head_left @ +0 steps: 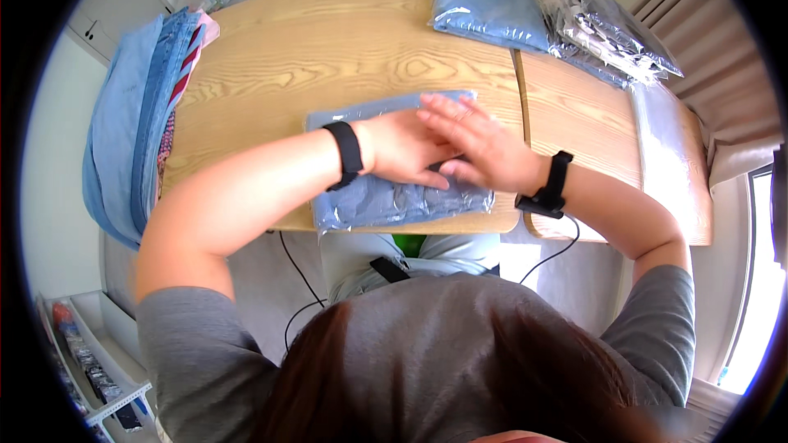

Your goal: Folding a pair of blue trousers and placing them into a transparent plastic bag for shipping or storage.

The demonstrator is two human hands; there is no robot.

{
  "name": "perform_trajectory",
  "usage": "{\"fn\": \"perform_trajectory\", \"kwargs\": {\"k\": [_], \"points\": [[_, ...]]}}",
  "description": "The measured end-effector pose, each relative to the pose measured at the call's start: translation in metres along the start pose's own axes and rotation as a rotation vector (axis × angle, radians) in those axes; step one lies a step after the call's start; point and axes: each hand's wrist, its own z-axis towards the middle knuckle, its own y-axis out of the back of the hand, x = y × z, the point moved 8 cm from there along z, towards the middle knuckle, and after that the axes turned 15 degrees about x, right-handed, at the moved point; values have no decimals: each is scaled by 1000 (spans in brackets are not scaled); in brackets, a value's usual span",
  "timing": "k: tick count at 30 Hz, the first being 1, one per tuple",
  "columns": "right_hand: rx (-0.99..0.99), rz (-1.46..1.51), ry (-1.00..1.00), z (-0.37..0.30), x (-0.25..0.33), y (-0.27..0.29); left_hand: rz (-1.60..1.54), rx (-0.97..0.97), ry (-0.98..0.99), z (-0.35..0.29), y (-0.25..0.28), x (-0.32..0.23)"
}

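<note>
garment (361,207), blue and folded into a flat rectangle inside a clear plastic bag (322,223), lies along the front edge of the worktop (328,49), near its rounded front right corner. the bundle looks light and soft, likely to sag in the middle if lifted by one end; the film looks slick and thin, apt to crinkle, slide over the cloth or tear under a sharp pinch, though the cloth itself seems in little danger. the surest hold is probably at the two short sides, fingers beneath and thumbs on top, taking film and fabric together.

the left hand (400,143) lies palm down over the bag's middle, its thumb reaching toward the right; its fingertips are hidden, so how far they spread cannot be told. the right hand (486,141) crosses above it, fingers extended and slightly parted, thumb held away, overlapping the left. neither hand shows a pinch, and whether the right palm touches the film is unclear.

another bagged blue bundle (488,12) rests at the worktop's far right corner; folded denim (123,123) hangs over the left edge.
</note>
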Motion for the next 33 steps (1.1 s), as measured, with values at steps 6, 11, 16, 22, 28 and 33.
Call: {"fn": "perform_trajectory", "kwargs": {"k": [6,11,16,22,28,33], "points": [[137,-29,33,12,-5,-37,-53,63,-28,17,-27,11],[178,81,9,18,-11,-44,-146,-24,-35,23,-43,24],[173,154,16,21,-20,-45,-310,48,-3,28,-39,32],[213,166,3,22,-21,-48,-358,-57,-91,29,-42,33],[236,72,-11,23,-17,-48,-208,52,-74,27,-52,32],[242,105,36,26,-11,-24,-209,35,-65,9,-12,11]]}}
